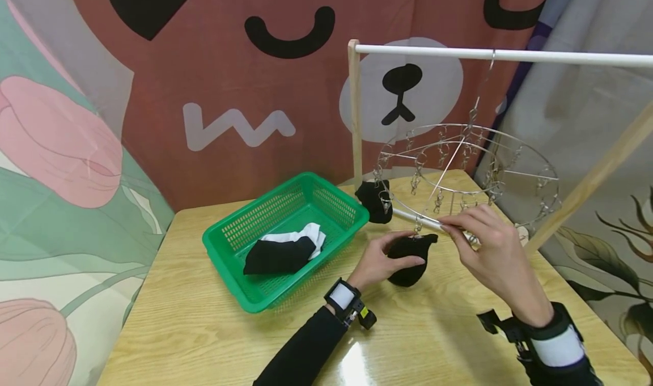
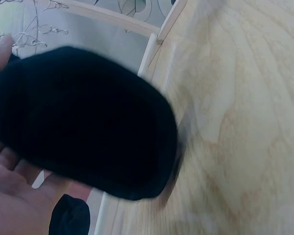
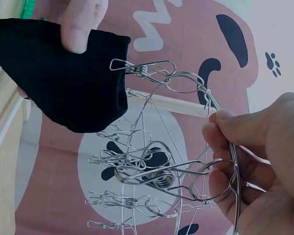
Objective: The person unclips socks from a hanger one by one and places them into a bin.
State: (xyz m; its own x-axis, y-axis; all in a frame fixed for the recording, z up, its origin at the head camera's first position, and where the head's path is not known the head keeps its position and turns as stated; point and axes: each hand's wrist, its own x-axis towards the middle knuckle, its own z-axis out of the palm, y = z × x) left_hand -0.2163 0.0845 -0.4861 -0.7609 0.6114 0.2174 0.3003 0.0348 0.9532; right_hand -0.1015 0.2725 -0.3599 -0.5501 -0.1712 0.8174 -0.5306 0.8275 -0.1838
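My left hand (image 1: 374, 264) holds a black sock (image 1: 415, 247) with the thumb on its near face and the fingers behind it. In the right wrist view, a metal clip (image 3: 142, 70) on the round wire hanger bites the sock's edge. My right hand (image 1: 492, 247) pinches the outer wire ring (image 3: 237, 200) of that hanger between thumb and fingers, to the right of the clipped sock. Dark cloth fills much of the left wrist view, blurred, with the left fingers beside it. Another black sock (image 1: 374, 203) hangs at the hanger's left side.
A green plastic basket (image 1: 250, 302) stands left of the hands. Inside lie a black sock (image 1: 279, 257) and a white cloth (image 1: 315, 240). The hanger hooks on a white rail (image 1: 433, 51) between wooden posts (image 1: 355, 119). Several loose clips dangle from its rings.
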